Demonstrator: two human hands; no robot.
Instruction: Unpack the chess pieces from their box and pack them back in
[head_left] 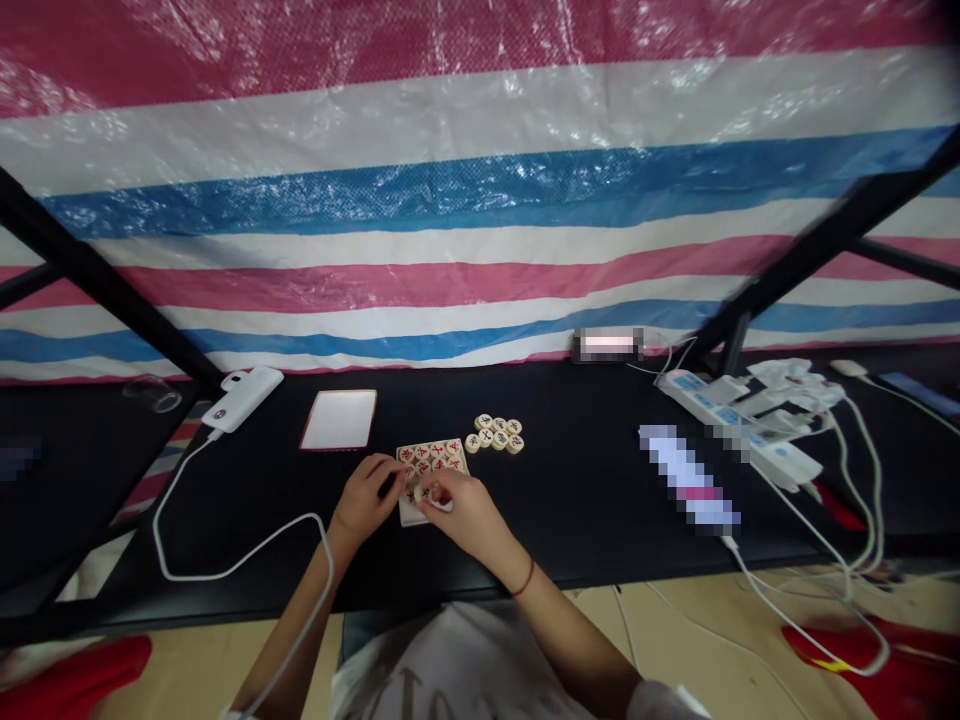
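While both forearms extend over the near edge of the black table [577,500], the left hand [367,497] is curled at the left side of an open xiangqi box [411,518]; whether it grips anything, I cannot tell. The right hand [466,505] has fingertips at a black-marked piece [421,493] in the box's near part, pinched or merely touched, undetermined. Red-marked pieces [423,467] occupy the far rows; loose black-marked pieces [500,440] lie clustered beyond, to the right.
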